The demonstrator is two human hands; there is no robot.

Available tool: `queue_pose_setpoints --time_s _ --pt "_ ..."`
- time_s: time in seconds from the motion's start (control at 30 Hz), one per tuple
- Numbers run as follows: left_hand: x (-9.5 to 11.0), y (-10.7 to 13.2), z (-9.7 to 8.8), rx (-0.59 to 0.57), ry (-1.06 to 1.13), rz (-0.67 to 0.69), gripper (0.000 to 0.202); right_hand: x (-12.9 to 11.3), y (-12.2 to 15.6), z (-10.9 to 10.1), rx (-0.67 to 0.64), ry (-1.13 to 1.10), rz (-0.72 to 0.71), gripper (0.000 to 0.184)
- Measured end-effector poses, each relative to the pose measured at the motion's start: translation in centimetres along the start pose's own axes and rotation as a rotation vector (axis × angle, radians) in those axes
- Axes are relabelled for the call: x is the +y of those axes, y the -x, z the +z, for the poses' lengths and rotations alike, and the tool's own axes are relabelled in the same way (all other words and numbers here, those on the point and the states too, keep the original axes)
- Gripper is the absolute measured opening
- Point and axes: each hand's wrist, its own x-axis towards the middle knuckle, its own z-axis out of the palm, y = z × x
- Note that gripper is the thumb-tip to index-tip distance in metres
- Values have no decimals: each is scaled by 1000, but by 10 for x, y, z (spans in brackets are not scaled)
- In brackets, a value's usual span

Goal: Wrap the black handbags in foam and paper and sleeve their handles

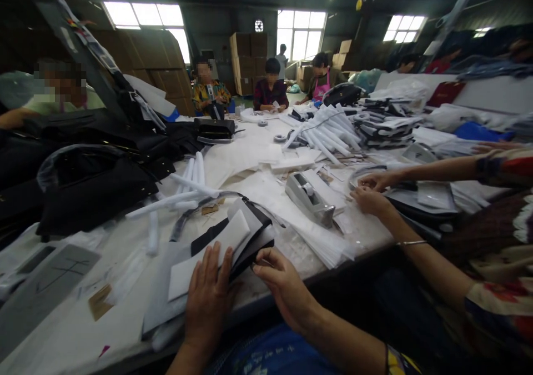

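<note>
At the near table edge lies a black bag [260,219] with a white foam sheet [208,253] and grey padding [241,208] on it. My left hand [210,291] rests flat on the foam sheet, fingers stretched out. To its right, my right hand [287,289] has thumb and forefinger pinched at the bag's near right edge; what they hold there is too small to make out. Behind the bag a plastic-wrapped handle [181,225] curves to the left. White foam tubes [194,178] lie just beyond it.
A tape dispenser [308,197] stands right of the bag. A co-worker's hands [372,194] work on another bag at the right. Black bags [95,180] are heaped on the left, near a grey dispenser [50,280]. More foam tubes [328,130] pile up farther back.
</note>
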Motion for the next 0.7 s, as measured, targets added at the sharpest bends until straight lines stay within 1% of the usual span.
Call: queue_pose_setpoints --time_s 0.1,0.17,0.2,0.23,0.27,0.33,0.37,0.4,0.43,0.5,0.53,0.63,0.7 --pt "-9 -2 -1 41 12 -24 80 -4 -6 -2 -76 33 -36 24" --pt "-15 -3 -3 36 27 -22 77 -9 -14 -14 -159 180 -73 19" --pt "-19 -4 -5 36 32 -23 75 -13 -20 -23 -204 318 -118 15" --pt "-22 -6 -8 40 37 -32 73 -18 -26 -34 -236 500 -195 11" --pt "-25 -8 -11 45 44 -50 72 -23 -33 -46 -253 736 -305 10" --pt "-29 -12 -17 61 58 -112 70 -34 -50 -69 -239 1235 -548 19" --pt "-31 -15 -21 67 65 -147 69 -39 -58 -79 -226 1434 -639 23" --pt "-33 -18 -23 73 71 -179 70 -42 -67 -87 -230 1578 -692 26" --pt "-34 -20 -26 79 75 -202 70 -43 -76 -93 -253 1667 -714 28" --pt "-36 -23 -29 84 82 -240 72 -40 -92 -100 -313 1731 -717 30" --pt "-37 -23 -30 80 87 -255 72 -37 -99 -102 -340 1761 -724 28" --pt "-37 -24 -29 74 94 -283 74 -24 -112 -99 -388 1825 -750 5" --pt "-36 -24 -29 72 95 -287 75 -17 -115 -95 -380 1847 -768 15"
